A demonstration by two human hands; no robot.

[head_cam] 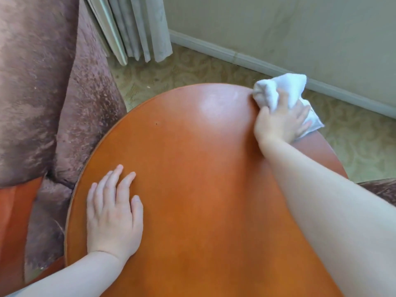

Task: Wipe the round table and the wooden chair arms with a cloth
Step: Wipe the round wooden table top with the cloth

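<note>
The round table (192,168) has a glossy orange-brown wooden top that fills the middle of the head view. My right hand (278,123) presses a crumpled white cloth (280,88) against the table's far right edge, gripping it. My left hand (113,213) lies flat on the tabletop near its left rim, fingers spread, holding nothing. A wooden chair arm (15,221), the same orange-brown, shows at the lower left beside the table.
A mauve velvet armchair (42,93) stands tight against the table's left side. Another mauve cushion (381,189) peeks in at the right. Grey curtains (137,26) hang at the back, with patterned carpet (353,146) and a white baseboard (278,67) beyond the table.
</note>
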